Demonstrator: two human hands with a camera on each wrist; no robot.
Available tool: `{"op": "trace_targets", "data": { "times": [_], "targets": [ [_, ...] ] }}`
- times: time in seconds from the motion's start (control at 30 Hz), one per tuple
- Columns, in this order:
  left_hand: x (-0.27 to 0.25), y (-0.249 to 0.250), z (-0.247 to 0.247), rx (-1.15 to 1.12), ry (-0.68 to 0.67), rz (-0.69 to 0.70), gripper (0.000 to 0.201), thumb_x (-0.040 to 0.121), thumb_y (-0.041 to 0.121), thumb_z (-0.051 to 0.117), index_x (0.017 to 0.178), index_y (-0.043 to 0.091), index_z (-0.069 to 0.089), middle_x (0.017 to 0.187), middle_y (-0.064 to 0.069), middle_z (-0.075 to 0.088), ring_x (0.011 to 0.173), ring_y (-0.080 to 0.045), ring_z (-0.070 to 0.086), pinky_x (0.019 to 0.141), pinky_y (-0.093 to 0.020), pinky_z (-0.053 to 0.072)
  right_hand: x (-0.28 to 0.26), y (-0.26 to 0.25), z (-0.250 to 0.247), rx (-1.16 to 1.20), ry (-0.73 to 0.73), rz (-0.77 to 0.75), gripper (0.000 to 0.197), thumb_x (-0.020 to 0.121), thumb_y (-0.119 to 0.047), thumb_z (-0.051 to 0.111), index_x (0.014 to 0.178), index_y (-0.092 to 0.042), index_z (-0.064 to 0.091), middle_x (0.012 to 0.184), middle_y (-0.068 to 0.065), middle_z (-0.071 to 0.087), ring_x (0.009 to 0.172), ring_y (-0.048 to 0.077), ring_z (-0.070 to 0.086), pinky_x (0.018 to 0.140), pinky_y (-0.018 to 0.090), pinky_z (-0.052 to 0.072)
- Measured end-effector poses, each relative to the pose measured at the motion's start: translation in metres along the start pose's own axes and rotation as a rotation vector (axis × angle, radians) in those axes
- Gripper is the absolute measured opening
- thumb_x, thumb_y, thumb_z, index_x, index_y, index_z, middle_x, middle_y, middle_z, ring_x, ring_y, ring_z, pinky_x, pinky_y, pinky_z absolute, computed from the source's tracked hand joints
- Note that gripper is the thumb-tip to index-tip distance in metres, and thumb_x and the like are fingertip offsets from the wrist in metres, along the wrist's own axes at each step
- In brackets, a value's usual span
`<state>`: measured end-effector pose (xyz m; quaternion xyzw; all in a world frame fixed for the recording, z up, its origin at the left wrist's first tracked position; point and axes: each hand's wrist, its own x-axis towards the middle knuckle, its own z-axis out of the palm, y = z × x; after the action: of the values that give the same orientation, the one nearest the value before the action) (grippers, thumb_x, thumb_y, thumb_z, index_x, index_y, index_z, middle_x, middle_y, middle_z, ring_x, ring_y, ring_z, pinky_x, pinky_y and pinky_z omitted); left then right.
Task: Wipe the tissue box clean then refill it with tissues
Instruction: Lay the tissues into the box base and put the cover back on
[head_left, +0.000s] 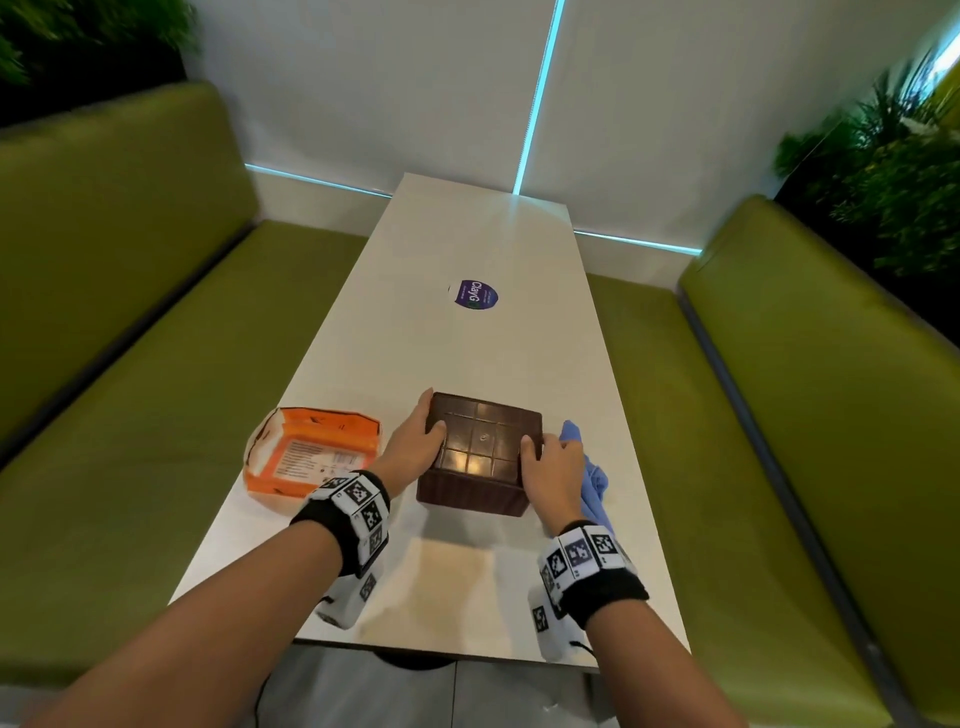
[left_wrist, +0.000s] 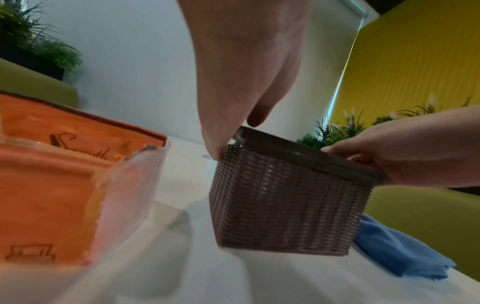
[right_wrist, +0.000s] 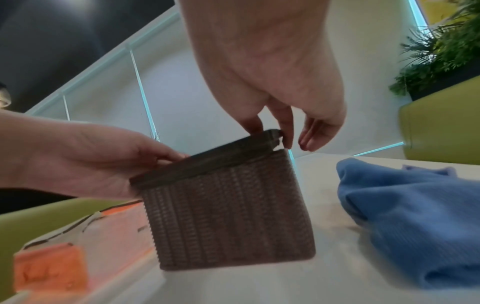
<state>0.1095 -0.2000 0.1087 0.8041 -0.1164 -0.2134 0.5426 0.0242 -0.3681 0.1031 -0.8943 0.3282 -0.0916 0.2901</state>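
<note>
A brown woven tissue box (head_left: 480, 452) with a glossy grid-patterned lid is near the front of the white table (head_left: 467, 234). It is tilted and seems slightly raised, with a shadow under it. My left hand (head_left: 415, 441) grips its left lid edge, thumb on top. My right hand (head_left: 550, 467) grips the right lid edge. In the left wrist view my left hand (left_wrist: 241, 72) pinches the corner of the box (left_wrist: 285, 201). In the right wrist view, right-hand fingers (right_wrist: 283, 131) curl over the rim of the box (right_wrist: 228, 216).
An orange pack of tissues (head_left: 311, 452) in clear wrap lies left of the box. A crumpled blue cloth (head_left: 592, 478) lies right of it, partly behind my right hand. A round purple sticker (head_left: 474, 294) is mid-table. Green bench seats (head_left: 156, 364) flank the table.
</note>
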Motion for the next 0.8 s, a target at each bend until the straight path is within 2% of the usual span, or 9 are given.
{"op": "trace_targets", "data": {
  "times": [0.1, 0.17, 0.23, 0.3, 0.37, 0.5, 0.6, 0.7, 0.8],
  "targets": [
    [0.001, -0.001, 0.005, -0.023, 0.028, -0.037, 0.064, 0.103, 0.029, 0.04, 0.156, 0.02, 0.005, 0.155, -0.007, 0.034, 0.138, -0.027, 0.04, 0.114, -0.035, 0.034, -0.005, 0.004, 0.011, 0.147, -0.017, 0.004, 0.042, 0.1, -0.04, 0.038, 0.129, -0.013, 0.051, 0.117, 0.013, 0.051, 0.102, 0.029, 0.056, 0.09, 0.037, 0.049],
    [0.003, -0.005, 0.009, -0.041, 0.054, -0.053, 0.068, 0.102, 0.034, 0.042, 0.156, 0.015, 0.005, 0.153, -0.01, 0.037, 0.138, -0.028, 0.041, 0.114, -0.036, 0.034, -0.005, 0.005, 0.018, 0.234, 0.014, -0.033, 0.039, 0.1, -0.041, 0.036, 0.125, -0.017, 0.053, 0.109, 0.008, 0.061, 0.1, 0.026, 0.061, 0.086, 0.038, 0.052],
    [0.005, -0.009, 0.011, -0.051, 0.068, -0.05, 0.067, 0.101, 0.037, 0.044, 0.154, 0.012, 0.012, 0.148, -0.01, 0.044, 0.134, -0.028, 0.045, 0.112, -0.037, 0.036, -0.005, 0.006, 0.022, 0.279, 0.037, -0.05, 0.038, 0.098, -0.045, 0.034, 0.12, -0.02, 0.054, 0.101, 0.004, 0.066, 0.094, 0.022, 0.064, 0.083, 0.04, 0.055],
    [0.006, -0.012, 0.014, -0.058, 0.09, -0.011, 0.057, 0.1, 0.034, 0.047, 0.148, 0.012, 0.026, 0.136, -0.007, 0.055, 0.125, -0.027, 0.053, 0.105, -0.032, 0.041, -0.005, 0.008, 0.025, 0.286, 0.033, -0.042, 0.042, 0.096, -0.051, 0.032, 0.119, -0.024, 0.054, 0.1, 0.003, 0.066, 0.091, 0.02, 0.064, 0.082, 0.041, 0.056],
    [0.005, -0.011, 0.016, -0.052, 0.108, 0.029, 0.049, 0.1, 0.032, 0.047, 0.144, 0.016, 0.031, 0.123, -0.002, 0.058, 0.119, -0.025, 0.057, 0.098, -0.028, 0.042, -0.005, 0.008, 0.025, 0.28, 0.028, -0.033, 0.044, 0.094, -0.053, 0.03, 0.12, -0.026, 0.053, 0.101, 0.003, 0.065, 0.092, 0.021, 0.064, 0.082, 0.041, 0.056],
    [0.007, -0.012, 0.016, -0.033, 0.112, 0.034, 0.058, 0.101, 0.035, 0.045, 0.151, 0.023, 0.02, 0.134, -0.005, 0.056, 0.12, -0.026, 0.056, 0.104, -0.033, 0.042, -0.004, 0.005, 0.019, 0.226, 0.028, -0.055, 0.038, 0.099, -0.044, 0.033, 0.124, -0.022, 0.051, 0.096, 0.009, 0.065, 0.085, 0.025, 0.064, 0.073, 0.04, 0.055],
    [0.009, -0.013, 0.017, -0.02, 0.113, 0.03, 0.061, 0.101, 0.035, 0.045, 0.153, 0.025, 0.015, 0.138, -0.007, 0.054, 0.121, -0.028, 0.056, 0.105, -0.034, 0.042, 0.001, 0.007, 0.019, 0.219, 0.016, -0.049, 0.038, 0.1, -0.043, 0.033, 0.127, -0.022, 0.05, 0.098, 0.012, 0.066, 0.084, 0.026, 0.064, 0.071, 0.038, 0.054],
    [0.011, -0.013, 0.017, 0.001, 0.119, 0.028, 0.061, 0.101, 0.036, 0.044, 0.153, 0.026, 0.014, 0.14, -0.008, 0.053, 0.122, -0.029, 0.055, 0.104, -0.032, 0.041, 0.001, 0.009, 0.02, 0.274, -0.012, -0.032, 0.037, 0.1, -0.042, 0.032, 0.126, -0.023, 0.05, 0.099, 0.005, 0.067, 0.086, 0.021, 0.065, 0.076, 0.038, 0.055],
    [0.015, -0.013, 0.017, 0.056, 0.115, 0.03, 0.062, 0.101, 0.039, 0.044, 0.153, 0.025, 0.015, 0.14, -0.009, 0.053, 0.122, -0.031, 0.055, 0.103, -0.034, 0.042, 0.0, 0.01, 0.018, 0.298, -0.017, -0.001, 0.037, 0.101, -0.039, 0.034, 0.13, -0.021, 0.048, 0.098, 0.001, 0.067, 0.084, 0.02, 0.064, 0.073, 0.03, 0.051]
  ]
}}
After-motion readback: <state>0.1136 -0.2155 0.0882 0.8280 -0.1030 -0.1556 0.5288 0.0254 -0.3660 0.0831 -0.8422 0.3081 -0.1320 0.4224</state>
